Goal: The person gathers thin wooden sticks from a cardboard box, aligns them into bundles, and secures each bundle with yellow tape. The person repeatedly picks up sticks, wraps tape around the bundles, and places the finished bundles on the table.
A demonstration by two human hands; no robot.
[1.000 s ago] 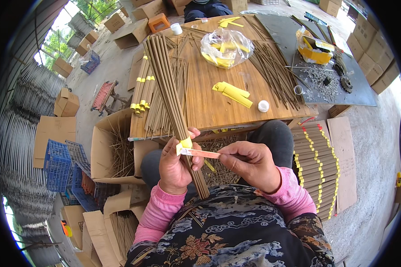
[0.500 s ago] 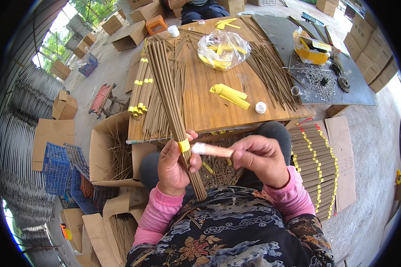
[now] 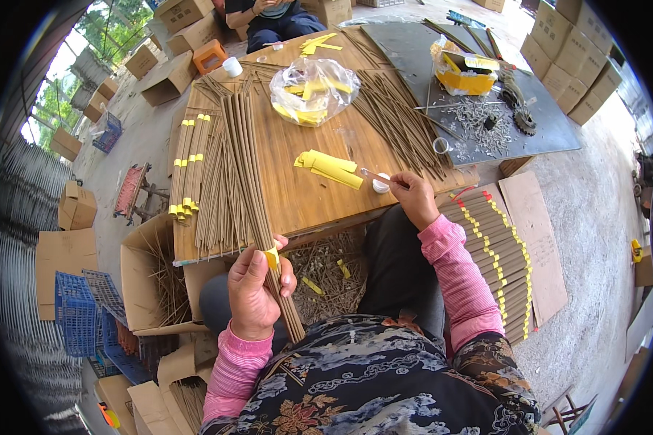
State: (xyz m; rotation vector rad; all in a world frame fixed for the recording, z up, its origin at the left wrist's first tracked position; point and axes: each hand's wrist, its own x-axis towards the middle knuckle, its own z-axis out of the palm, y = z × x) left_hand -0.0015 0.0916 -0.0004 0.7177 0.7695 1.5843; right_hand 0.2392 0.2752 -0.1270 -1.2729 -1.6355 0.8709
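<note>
My left hand [image 3: 251,301] is closed around a bundle of brown incense sticks [image 3: 245,163], which slants up over the table's near edge. A yellow paper band [image 3: 271,259] wraps the bundle at my fingers. Over the table's near right, my right hand [image 3: 415,201] pinches a small flat stick [image 3: 374,176]. Its tip is beside a small white pot [image 3: 379,187]; whether the two touch I cannot tell. Flat yellow paper strips [image 3: 329,169] lie just left of the pot.
Loose sticks [image 3: 221,203] and yellow-banded bundles [image 3: 189,163] cover the left of the wooden table [image 3: 268,141]. Behind the strips sits a clear bag [image 3: 314,90] of yellow paper. Finished-looking bundles [image 3: 490,254] are laid out at right. A person [image 3: 276,18] sits across the table.
My right hand has moved away from the bundle, forward and right to the white pot, with the flat stick still in it. My left hand keeps the bundle. The view has shifted right.
</note>
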